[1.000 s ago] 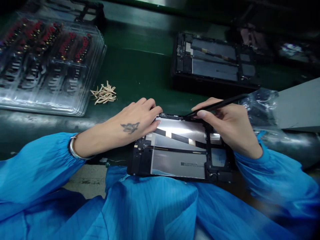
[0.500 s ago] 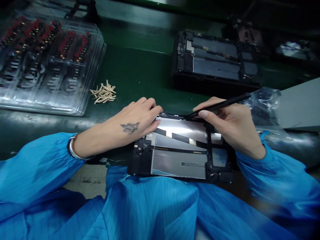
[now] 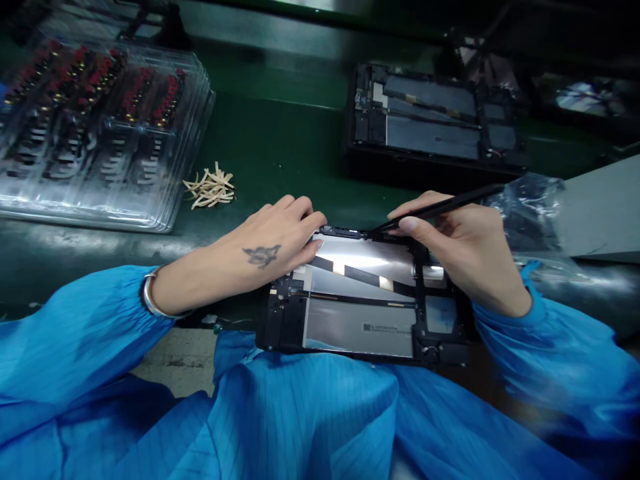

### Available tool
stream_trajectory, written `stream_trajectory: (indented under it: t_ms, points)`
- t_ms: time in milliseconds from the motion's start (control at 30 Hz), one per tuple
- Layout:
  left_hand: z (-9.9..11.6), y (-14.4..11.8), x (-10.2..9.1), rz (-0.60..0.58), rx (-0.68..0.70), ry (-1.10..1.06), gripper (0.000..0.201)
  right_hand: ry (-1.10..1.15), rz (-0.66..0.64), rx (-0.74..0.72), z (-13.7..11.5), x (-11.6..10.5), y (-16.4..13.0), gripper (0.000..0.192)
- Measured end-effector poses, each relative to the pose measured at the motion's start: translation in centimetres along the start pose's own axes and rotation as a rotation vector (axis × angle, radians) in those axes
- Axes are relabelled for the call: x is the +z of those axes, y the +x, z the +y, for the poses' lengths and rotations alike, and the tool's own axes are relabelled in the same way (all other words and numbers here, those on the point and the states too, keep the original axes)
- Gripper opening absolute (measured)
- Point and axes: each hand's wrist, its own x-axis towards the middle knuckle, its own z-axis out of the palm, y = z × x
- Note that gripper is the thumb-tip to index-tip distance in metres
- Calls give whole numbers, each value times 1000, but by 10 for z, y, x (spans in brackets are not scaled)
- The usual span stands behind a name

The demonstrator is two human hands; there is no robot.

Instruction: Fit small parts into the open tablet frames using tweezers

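Observation:
An opened tablet (image 3: 357, 317), with bare metal plates, dark flex cables and a black frame, lies at the bench edge against my blue gown. My left hand (image 3: 277, 233) grips its far edge, left of the middle, with bent fingers and the thumb over the metal plate. In my right hand (image 3: 460, 240) is a pair of black tweezers (image 3: 450, 202), pinched between thumb and fingers and slanting down to the left. Their tips are at the tablet's far edge, right of my left fingers. What they touch there is too small to make out.
At the far left, stacked clear plastic trays (image 3: 100, 193) hold red and black parts. Near them lies a pile of thin beige strips (image 3: 213, 187). Beyond my right hand is a stack of similar tablets (image 3: 430, 133). Clear plastic film (image 3: 533, 207) and a white box (image 3: 603, 207) stand at right.
The tweezers' rear end has shifted very slightly, and their tips stay at the tablet's far edge. Both hands keep their holds; the whole view has moved a little.

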Motion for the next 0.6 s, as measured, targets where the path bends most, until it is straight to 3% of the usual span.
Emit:
stream_trajectory:
  t_ms: [400,600]
  points:
    - [2,0,-2,-6,9,7,30,6,-28,-2,-4,0,0,18]
    - [-1,4,0,-22,-29,7,28,83,15,-23,14,3,9,25]
